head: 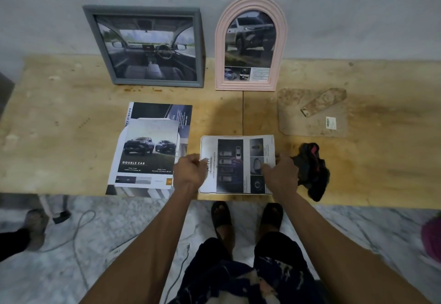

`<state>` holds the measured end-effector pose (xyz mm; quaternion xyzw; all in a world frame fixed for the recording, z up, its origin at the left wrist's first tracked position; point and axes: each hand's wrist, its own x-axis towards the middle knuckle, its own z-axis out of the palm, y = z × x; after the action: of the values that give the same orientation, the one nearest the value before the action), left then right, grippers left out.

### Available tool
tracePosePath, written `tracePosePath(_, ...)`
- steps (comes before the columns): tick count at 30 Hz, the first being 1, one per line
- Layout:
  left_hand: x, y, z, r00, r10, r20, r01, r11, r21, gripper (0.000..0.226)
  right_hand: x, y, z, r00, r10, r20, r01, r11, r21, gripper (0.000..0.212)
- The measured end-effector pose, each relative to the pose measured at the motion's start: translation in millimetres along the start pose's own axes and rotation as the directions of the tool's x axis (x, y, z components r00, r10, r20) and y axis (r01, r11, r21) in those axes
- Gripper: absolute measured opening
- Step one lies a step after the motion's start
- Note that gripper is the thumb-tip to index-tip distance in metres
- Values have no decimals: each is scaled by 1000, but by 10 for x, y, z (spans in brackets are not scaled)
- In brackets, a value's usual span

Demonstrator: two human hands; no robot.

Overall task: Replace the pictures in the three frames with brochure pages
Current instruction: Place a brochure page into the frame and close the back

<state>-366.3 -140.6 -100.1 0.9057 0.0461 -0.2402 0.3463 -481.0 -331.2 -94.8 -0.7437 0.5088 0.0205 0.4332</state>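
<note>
Both hands, left hand [189, 172] & right hand [281, 175], gripping brochure page [235, 165] edges

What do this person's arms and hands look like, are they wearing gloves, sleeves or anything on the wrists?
Both arms are bare along all of their visible length: no sleeves show. The left hand and right hand have no gloves, and no watch, bracelet or ring can be seen on them. Lower down, dark patterned shorts and dark open sandals are worn.
</note>
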Motion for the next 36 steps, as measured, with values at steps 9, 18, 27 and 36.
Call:
tracePosePath(9,5,-17,-22,993,10,115,-17,998,56,28,-75,41,-60,987,-154,39,158,940,-302,68)
tracePosePath(18,-50,43,-1,951,144,274,-238,906,351,108,-65,121,-34,958,-167,234,262,841,-474,88)
tracePosePath(27,-48,97,-11,937,140,320,-268,875,402,108,-29,41,-59,951,-163,263,287,782,-554,85)
tracePosePath(36,-31,151,-68,939,119,323,-254,873,416,109,2,-10,-107,952,-146,269,266,829,-491,84)
